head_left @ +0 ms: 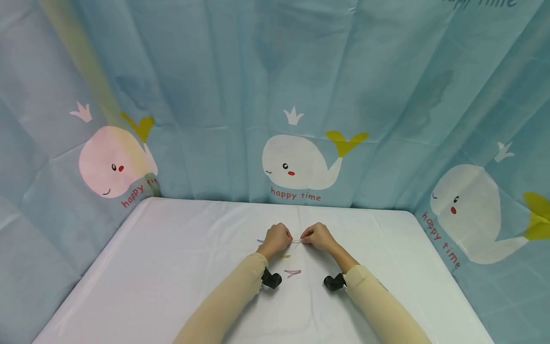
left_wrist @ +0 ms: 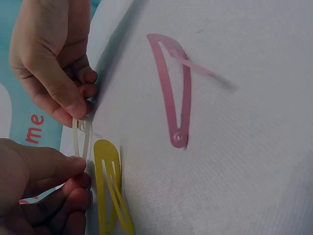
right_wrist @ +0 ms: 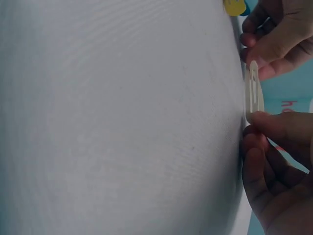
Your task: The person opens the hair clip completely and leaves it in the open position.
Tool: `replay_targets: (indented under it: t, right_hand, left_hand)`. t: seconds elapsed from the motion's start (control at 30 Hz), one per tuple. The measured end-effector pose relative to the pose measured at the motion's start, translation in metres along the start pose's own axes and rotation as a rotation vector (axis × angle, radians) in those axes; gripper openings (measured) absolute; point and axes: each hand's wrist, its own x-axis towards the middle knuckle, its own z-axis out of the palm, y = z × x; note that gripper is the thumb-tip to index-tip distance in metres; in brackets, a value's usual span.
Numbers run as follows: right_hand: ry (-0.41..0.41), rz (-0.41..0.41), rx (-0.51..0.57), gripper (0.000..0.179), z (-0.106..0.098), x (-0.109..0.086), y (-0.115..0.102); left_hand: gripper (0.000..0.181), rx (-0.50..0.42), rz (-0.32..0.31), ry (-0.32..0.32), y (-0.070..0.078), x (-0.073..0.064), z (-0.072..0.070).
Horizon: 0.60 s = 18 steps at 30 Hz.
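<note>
A cream snap hair clip (left_wrist: 76, 139) is held between both hands over the white table. My left hand (head_left: 276, 238) pinches one end of it between thumb and finger. The other end is pinched by my right hand (head_left: 319, 236). In the right wrist view the clip (right_wrist: 254, 90) shows lengthwise, its slots visible and its tips hidden by the fingers. Below the hands lies a yellow hair clip (left_wrist: 100, 191), its tongue sprung out. Nearer the body a pink hair clip (left_wrist: 165, 83) also lies with its tongue raised. A blue clip (head_left: 260, 241) is partly hidden behind my left hand.
A white cloth covers the table (head_left: 172, 267). A light blue curtain (head_left: 232, 162) with whale prints hangs behind it and along both sides. Black wrist cameras (head_left: 271, 278) are strapped at the cream sleeves (head_left: 227, 296).
</note>
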Motion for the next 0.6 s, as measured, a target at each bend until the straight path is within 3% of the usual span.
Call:
replay_targets:
  t: [0.4,0.6]
  right_hand:
    - [0.007,0.047,0.012,0.005,0.0,-0.005,-0.004]
    - [0.028,0.057,0.052,0.007,-0.004,-0.007,-0.005]
  left_hand:
    - [0.007,0.064,0.06,0.017,0.0,-0.003,-0.002]
    - [0.01,-0.056,0.08,0.066,-0.004,-0.01,-0.014]
